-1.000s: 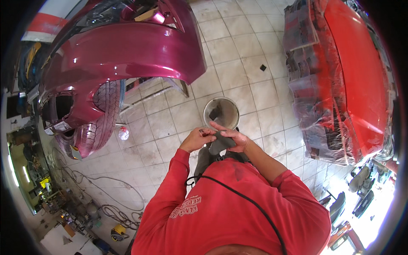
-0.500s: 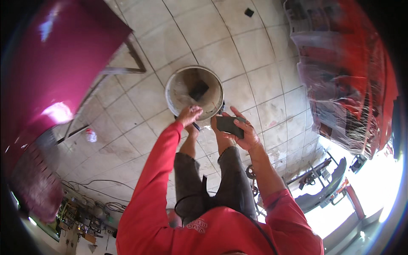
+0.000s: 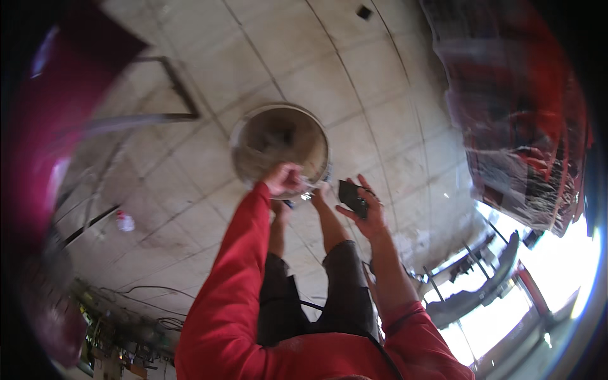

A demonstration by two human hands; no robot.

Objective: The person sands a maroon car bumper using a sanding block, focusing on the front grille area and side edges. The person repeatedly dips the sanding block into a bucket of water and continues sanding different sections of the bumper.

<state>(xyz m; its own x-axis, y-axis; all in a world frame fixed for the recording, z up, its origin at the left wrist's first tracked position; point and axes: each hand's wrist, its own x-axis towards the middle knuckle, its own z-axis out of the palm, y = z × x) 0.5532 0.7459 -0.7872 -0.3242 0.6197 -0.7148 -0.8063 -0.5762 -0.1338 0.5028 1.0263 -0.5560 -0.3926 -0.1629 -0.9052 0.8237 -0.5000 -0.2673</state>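
A round bucket with a pale rim stands on the tiled floor in front of my feet. Inside it a blurred dark patch shows at the bottom. My left hand is over the bucket's near rim, its fingers curled; whatever they hold, if anything, is hidden. To the right of the bucket, my right hand grips a dark, flat rectangular pad between thumb and fingers. The pad is tilted and apart from the bucket.
A magenta panel on a metal stand fills the left. Plastic-wrapped red bodywork stands at the right. Cables lie at lower left, a small dark square far off, and a dark curved part lower right.
My right hand has turned the dark pad to a steeper tilt and its fingers point up more. My left hand has curled further. The whole view has shifted slightly.
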